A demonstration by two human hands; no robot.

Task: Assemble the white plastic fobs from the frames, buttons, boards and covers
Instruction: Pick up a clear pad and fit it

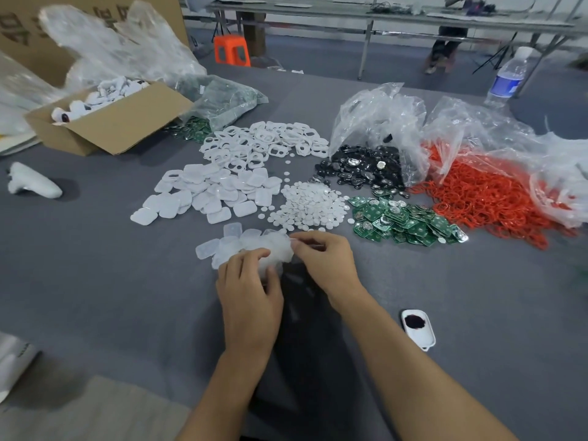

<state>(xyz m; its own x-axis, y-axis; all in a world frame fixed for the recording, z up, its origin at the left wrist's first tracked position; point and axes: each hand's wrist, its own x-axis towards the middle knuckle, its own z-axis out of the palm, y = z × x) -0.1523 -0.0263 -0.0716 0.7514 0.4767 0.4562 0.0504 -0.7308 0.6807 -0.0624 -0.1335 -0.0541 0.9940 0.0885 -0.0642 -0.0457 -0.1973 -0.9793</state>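
Two hands, left (251, 294) and right (324, 256), pinched one translucent cover (280, 251) on the worktop (95, 265). Beyond lay four single heaps: buttons (311, 205), boards (404, 218), frames (264, 141), white covers (206, 192). One finished fob (418, 329) lay to the right.

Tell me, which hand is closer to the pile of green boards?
The right hand. It sits just left of the green boards; the left hand lies farther away, lower and further left.
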